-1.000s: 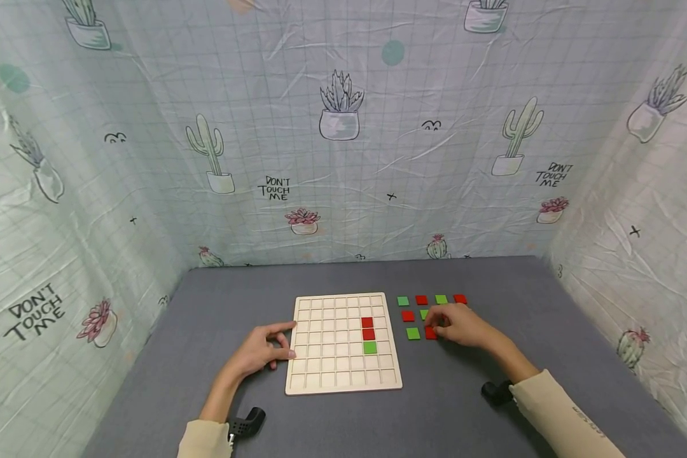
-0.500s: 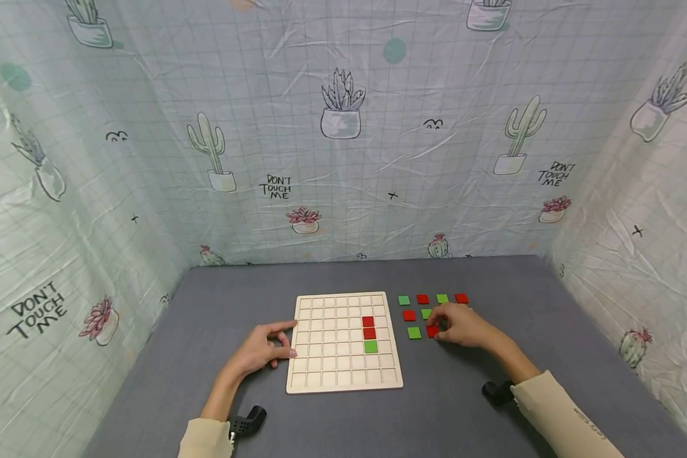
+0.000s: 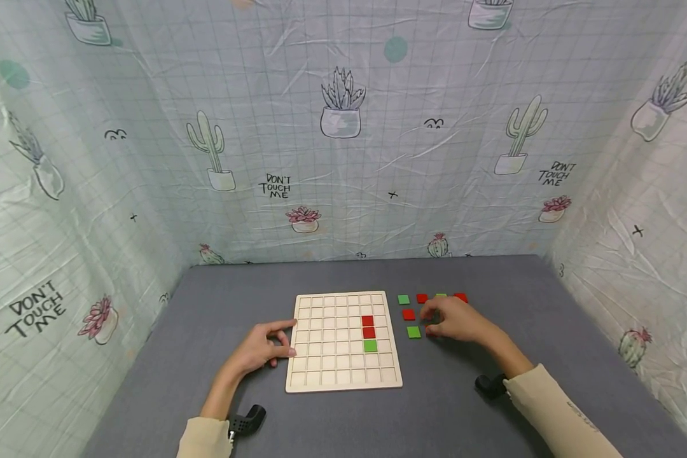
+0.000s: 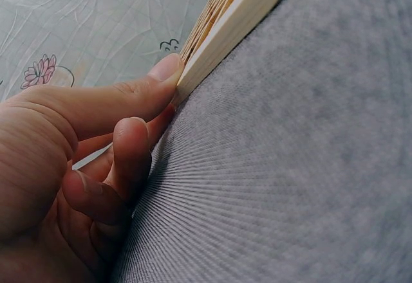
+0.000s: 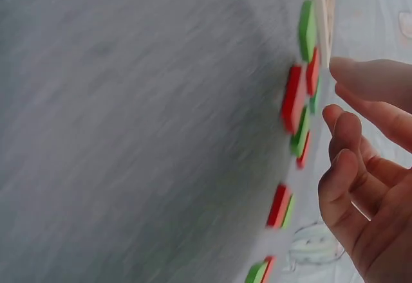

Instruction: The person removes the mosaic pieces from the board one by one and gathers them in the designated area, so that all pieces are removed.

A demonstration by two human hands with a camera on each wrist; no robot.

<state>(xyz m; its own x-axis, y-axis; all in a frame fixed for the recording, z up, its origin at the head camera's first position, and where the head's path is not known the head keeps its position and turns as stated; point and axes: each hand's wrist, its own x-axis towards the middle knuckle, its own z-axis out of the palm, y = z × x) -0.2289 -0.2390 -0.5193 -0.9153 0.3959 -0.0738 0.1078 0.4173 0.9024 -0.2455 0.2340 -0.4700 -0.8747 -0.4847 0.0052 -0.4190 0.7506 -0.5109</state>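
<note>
A pale wooden grid board (image 3: pixel 334 369) lies flat on the table. Two red tiles, one (image 3: pixel 368 333) below the other, and a green tile (image 3: pixel 370 345) sit in one of its columns. My left hand (image 3: pixel 257 348) touches the board's left edge with thumb and forefinger set apart; its other fingers bend loosely. Over the loose tiles on the right hovers my right hand (image 3: pixel 457 319), thumb and forefinger apart, nothing held. In the right wrist view a red tile (image 5: pixel 294 100) and a green tile (image 5: pixel 307 31) lie on the cloth near the fingertips. The hand partly hides several tiles in the head view.
Loose red and green tiles stand in rows right of the board, among them a green tile (image 3: pixel 414 332) and a red tile (image 3: pixel 409 315). Grey cloth (image 3: pixel 332 426) covers the table. A patterned curtain (image 3: pixel 298 152) encloses the back and sides.
My right hand has shifted slightly left, with thumb and forefinger spreading apart near the red tile of the front row. My left hand stays at the board's edge.
</note>
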